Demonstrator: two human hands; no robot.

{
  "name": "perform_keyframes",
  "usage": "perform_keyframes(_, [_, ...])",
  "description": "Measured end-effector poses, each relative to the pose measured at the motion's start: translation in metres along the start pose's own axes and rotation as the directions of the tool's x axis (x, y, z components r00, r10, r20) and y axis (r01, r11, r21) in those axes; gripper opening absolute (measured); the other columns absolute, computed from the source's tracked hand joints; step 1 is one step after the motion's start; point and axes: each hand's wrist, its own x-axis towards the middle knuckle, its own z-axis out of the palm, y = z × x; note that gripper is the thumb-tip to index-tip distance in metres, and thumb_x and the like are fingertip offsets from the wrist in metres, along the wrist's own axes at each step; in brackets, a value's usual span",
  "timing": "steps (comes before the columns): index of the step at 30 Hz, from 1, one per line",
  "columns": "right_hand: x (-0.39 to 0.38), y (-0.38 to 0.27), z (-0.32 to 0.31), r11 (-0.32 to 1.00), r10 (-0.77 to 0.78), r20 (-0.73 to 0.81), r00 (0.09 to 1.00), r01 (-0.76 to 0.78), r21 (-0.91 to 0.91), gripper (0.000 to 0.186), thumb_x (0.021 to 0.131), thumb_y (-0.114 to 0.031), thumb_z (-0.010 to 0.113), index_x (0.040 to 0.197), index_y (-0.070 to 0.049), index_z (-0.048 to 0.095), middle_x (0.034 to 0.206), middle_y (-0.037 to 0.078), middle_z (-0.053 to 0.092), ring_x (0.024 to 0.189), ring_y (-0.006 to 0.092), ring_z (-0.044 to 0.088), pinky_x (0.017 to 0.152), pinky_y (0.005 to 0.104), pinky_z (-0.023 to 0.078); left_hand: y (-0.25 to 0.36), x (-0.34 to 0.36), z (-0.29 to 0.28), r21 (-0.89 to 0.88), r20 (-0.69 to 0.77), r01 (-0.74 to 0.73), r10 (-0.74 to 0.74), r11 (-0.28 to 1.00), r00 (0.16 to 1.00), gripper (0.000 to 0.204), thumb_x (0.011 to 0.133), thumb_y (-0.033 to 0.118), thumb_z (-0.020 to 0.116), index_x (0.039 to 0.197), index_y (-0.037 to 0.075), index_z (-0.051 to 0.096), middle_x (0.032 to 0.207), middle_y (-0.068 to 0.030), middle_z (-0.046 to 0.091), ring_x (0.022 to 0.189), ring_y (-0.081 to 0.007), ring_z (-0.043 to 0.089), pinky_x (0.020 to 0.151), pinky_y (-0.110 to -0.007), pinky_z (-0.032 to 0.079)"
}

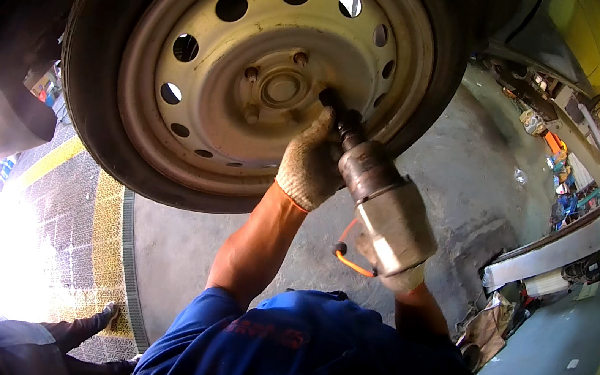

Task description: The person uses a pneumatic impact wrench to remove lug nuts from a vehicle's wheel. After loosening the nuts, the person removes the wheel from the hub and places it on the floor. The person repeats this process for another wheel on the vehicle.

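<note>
A silver steel wheel (210,90) with a black tyre (81,107) hangs off the floor in front of me. At its hub sit several lug nuts or studs, one lug (300,59) being at the top. An impact wrench (388,211) points up at the hub, its dark socket (331,100) against a lug position on the right side. My left hand (311,162), in a knitted glove, closes round the wrench's nose by the socket. Behind the tool body, my gloved right hand (404,277) grips the handle, mostly hidden. An orange cord (352,262) loops beside it.
Grey concrete floor (177,243) lies below. On the right are a detached bumper-like panel (563,255), a crumpled brown bag (488,325) and assorted parts. A dark floor strip (128,263) borders patterned paving at left, where another person's legs (77,329) show. Strong light glares there.
</note>
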Motion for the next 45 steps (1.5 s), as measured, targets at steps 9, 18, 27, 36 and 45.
perform_keyframes(9, [0.007, -0.004, 0.024, 0.797, -0.072, -0.111, 0.991, -0.01, -0.604, 0.047, 0.105, -0.031, 0.048, 0.147, -0.009, 0.042, 0.136, 0.014, 0.057, 0.121, 0.0302, 0.061, 0.103, 0.043, 0.053, 0.004, 0.006, 0.004, 0.018, -0.063, -0.068, 0.069, 0.997, 0.996, 0.024, 0.103, 0.035, 0.058, 0.112, 0.013, 0.06, 0.098, -0.0038, 0.063, 0.085, -0.0171, 0.059, 0.077, -0.034, 0.051])
perform_keyframes(18, [0.031, -0.017, 0.064, -0.489, -0.262, 0.255, 0.931, 0.099, -0.867, 0.059, 0.091, -0.022, 0.074, 0.141, -0.005, 0.048, 0.127, 0.009, 0.061, 0.108, 0.0203, 0.065, 0.091, 0.0312, 0.055, 0.002, 0.012, 0.015, 0.142, -0.193, -0.158, 0.184, 0.977, 0.964, 0.029, 0.099, 0.039, 0.064, 0.104, 0.011, 0.061, 0.09, -0.0026, 0.06, 0.08, -0.0166, 0.059, 0.072, -0.034, 0.052])
perform_keyframes(27, [0.024, -0.009, 0.037, 0.017, -0.278, 0.289, 0.916, 0.305, -0.952, 0.048, 0.095, -0.027, 0.069, 0.133, -0.001, 0.055, 0.12, 0.014, 0.062, 0.106, 0.0246, 0.063, 0.086, 0.0374, 0.055, 0.01, 0.02, 0.023, 0.349, -0.305, -0.142, 0.256, 0.926, 0.917, 0.037, 0.096, 0.04, 0.069, 0.115, 0.008, 0.063, 0.096, -0.0067, 0.065, 0.087, -0.0212, 0.063, 0.08, -0.038, 0.055])
perform_keyframes(36, [0.034, 0.004, 0.041, 0.127, -0.279, 0.055, 0.959, 0.094, -0.987, 0.048, 0.093, -0.015, 0.069, 0.135, 0.0, 0.05, 0.124, 0.014, 0.059, 0.107, 0.0249, 0.062, 0.087, 0.0406, 0.056, 0.018, 0.007, 0.049, 0.523, -0.268, -0.167, 0.347, 0.836, 0.899, 0.036, 0.094, 0.032, 0.071, 0.114, 0.003, 0.063, 0.099, -0.0089, 0.066, 0.078, -0.0198, 0.064, 0.072, -0.034, 0.056])
perform_keyframes(45, [0.039, 0.001, 0.064, 0.433, -0.339, -0.025, 0.94, 0.133, -0.891, 0.053, 0.095, -0.028, 0.068, 0.135, 0.0, 0.048, 0.119, 0.014, 0.059, 0.104, 0.0235, 0.062, 0.081, 0.0375, 0.056, 0.025, 0.011, 0.057, 0.519, -0.267, -0.126, 0.3, 0.845, 0.916, 0.033, 0.094, 0.029, 0.07, 0.11, 0.001, 0.063, 0.095, -0.0098, 0.064, 0.08, -0.02, 0.066, 0.069, -0.037, 0.056])
